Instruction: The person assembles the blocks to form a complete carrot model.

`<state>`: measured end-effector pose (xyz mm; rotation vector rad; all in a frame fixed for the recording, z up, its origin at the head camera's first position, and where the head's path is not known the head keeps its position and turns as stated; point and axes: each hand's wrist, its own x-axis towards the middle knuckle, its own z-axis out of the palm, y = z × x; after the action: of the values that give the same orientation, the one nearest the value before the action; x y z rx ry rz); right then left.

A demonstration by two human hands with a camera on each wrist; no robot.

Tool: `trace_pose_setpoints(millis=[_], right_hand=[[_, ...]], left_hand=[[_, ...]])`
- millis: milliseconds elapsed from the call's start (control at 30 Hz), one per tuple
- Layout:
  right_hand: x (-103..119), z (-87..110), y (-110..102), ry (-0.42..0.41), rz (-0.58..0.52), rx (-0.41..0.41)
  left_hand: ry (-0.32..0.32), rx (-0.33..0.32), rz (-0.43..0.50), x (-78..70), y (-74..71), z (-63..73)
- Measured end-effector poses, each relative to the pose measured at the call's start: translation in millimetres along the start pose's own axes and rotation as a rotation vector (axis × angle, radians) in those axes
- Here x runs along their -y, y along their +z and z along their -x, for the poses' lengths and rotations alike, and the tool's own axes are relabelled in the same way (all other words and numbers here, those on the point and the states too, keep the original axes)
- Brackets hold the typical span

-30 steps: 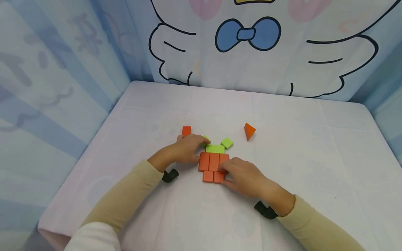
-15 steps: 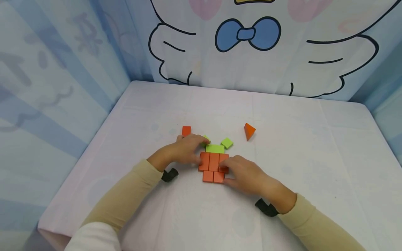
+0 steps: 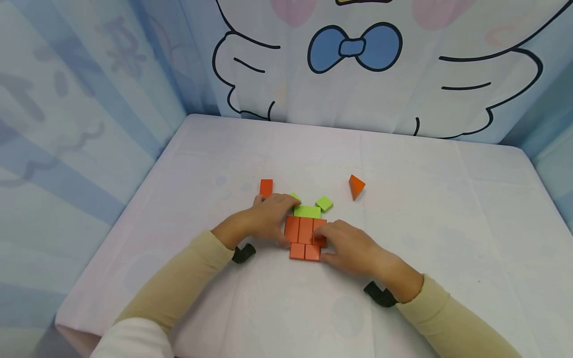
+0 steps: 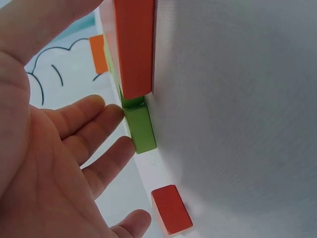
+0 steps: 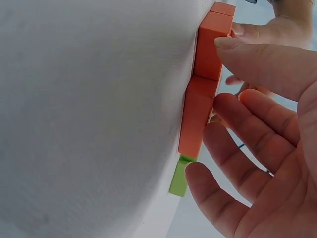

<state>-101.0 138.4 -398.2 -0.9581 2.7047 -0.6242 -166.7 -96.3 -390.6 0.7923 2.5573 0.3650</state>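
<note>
In the head view, three upright red blocks [image 3: 306,230] stand side by side, with two shorter red blocks [image 3: 297,251] below them and a light green block [image 3: 307,212] above. My left hand [image 3: 268,216] lies along the left side, its thumb by the red blocks. In the left wrist view its fingertips meet a small green block [image 4: 140,130], partly hidden in the head view. My right hand [image 3: 353,247] is at the right side, fingers loosely bent over the right upper block and thumb by the lower row. The right wrist view shows its thumb tip at a red block [image 5: 210,52].
Another small green block [image 3: 324,203] sits tilted at the upper right of the group. Farther back lies an orange triangular block [image 3: 357,187]. A separate red block [image 3: 266,186] is just beyond my left hand. A printed curtain [image 3: 353,94] borders the white table [image 3: 425,199].
My left thumb has slid nearer to me along the left edge of the red blocks. The right hand has shifted slightly away from me. The blocks look nearly the same.
</note>
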Motion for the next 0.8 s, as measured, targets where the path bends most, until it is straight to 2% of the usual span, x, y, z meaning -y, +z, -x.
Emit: trace_pose_setpoints(millis=[400,600,800], right_hand=[[-1.4,-1.4,0.6,-0.003,-0.01,-0.011],[-8.2,-6.9,-4.9,0.044,-0.102,-0.024],[-21.1,-17.9,-14.6,0.116,-0.095,-0.064]], left_hand=[[0.008,-0.006,-0.015,1.5,0.2,-0.8],[0.027,-0.039,0.002,1.7,-0.6,-1.0],[0.019,-0.073,0.013,2.0,1.0,-2.9]])
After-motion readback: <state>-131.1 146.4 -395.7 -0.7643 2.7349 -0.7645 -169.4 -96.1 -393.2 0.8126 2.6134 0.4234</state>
